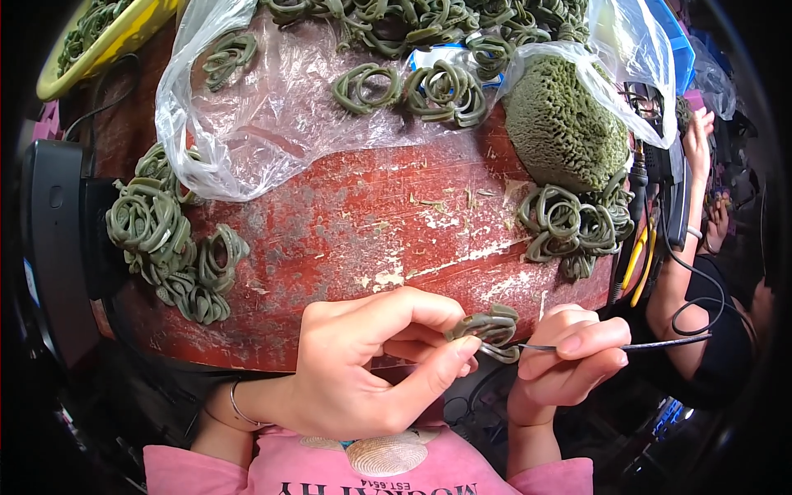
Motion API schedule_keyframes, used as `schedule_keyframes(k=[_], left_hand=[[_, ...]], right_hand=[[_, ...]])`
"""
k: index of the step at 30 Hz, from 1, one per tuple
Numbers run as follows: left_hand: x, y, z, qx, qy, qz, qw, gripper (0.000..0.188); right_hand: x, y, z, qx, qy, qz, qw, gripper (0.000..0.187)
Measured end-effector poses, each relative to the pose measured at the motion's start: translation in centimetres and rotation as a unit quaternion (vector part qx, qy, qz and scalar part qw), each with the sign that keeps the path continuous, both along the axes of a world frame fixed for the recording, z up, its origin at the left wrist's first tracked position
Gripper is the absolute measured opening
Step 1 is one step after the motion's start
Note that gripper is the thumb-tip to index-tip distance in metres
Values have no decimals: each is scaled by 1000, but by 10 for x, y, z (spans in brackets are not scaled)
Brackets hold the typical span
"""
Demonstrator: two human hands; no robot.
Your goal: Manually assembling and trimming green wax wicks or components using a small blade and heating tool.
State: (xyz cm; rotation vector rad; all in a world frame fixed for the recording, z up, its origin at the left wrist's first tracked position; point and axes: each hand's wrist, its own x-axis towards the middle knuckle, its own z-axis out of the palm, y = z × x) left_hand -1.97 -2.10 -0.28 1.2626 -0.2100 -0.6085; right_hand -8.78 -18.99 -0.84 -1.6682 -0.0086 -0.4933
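My left hand (363,363) pinches an olive-green looped piece (495,323) between thumb and fingers, just past the table's near edge. My right hand (573,351) is closed on a thin, dark, pen-like tool (664,342). Its slender tip reaches left to the looped piece and seems to touch it. The exact contact is too small to make out. A black cord curls up near the tool's rear end. Similar looped pieces lie in a heap (148,219) at the left and a smaller heap (569,223) at the right.
A worn red table (355,223) carries green scraps. Across its far side lies a clear plastic bag (256,140) with more looped pieces. A porous green block (561,124) stands at right, near yellow-handled tools (637,260). A yellow basket (124,41) sits far left; another person's arm (689,223) is right.
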Motion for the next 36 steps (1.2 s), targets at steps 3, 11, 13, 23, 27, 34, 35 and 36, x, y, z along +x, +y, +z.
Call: schedule_keyframes(k=[3, 11, 13, 23, 27, 34, 35, 36], left_hand=[[-2, 0, -1, -16, 8, 3, 1000, 12], [1, 2, -8, -36, -75, 0, 997, 16], [2, 3, -5, -9, -121, 8, 993, 19], [3, 0, -1, 59, -195, 9, 979, 20], [2, 0, -1, 105, -231, 27, 967, 23], [-1, -12, 5, 119, -252, 24, 960, 26], [-1, -13, 6, 122, -251, 24, 960, 26], [-1, -12, 6, 127, -255, 23, 958, 27]], right_hand=[[-4, 4, 1, -11, -12, -39, 999, 46], [-17, 16, -13, -74, -83, -40, 993, 40], [-13, 24, -12, -149, -66, -68, 984, 37], [-11, 20, -9, -122, -73, -109, 984, 39], [-18, 15, -9, -132, -39, -80, 987, 32], [-18, 4, -9, -149, -55, -75, 984, 32], [-18, 3, -8, -151, -56, -62, 985, 32], [-17, 3, -8, -149, -54, -61, 986, 32]])
